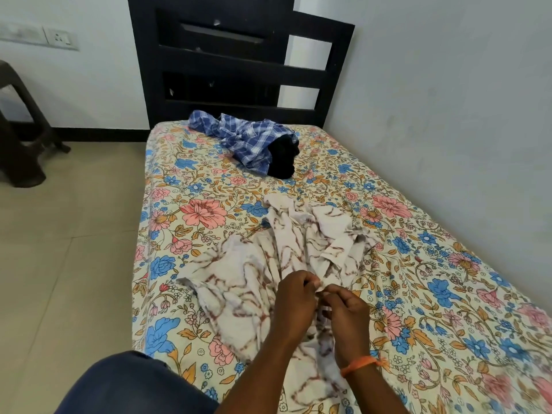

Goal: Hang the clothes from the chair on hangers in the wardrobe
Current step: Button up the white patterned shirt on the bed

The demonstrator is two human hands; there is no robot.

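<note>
A white shirt with brown marbled lines [286, 249] lies crumpled on the floral bedsheet [197, 204]. My left hand [294, 300] and my right hand [346, 315] meet over its near part, and both pinch the fabric between fingers and thumb. An orange thread band sits on my right wrist. Farther up the bed lie a blue checked shirt [242, 138] and a black garment [283, 159], bunched together. A dark plastic chair [18, 127] stands at the left on the floor. No hanger or wardrobe is in view.
The bed runs along the white wall at the right, with a black slatted headboard [239, 58] at its far end. Beige floor tiles [59, 249] spread to the left. A switch panel [59, 38] is on the far wall. My knee in blue trousers [131, 383] is at the bottom.
</note>
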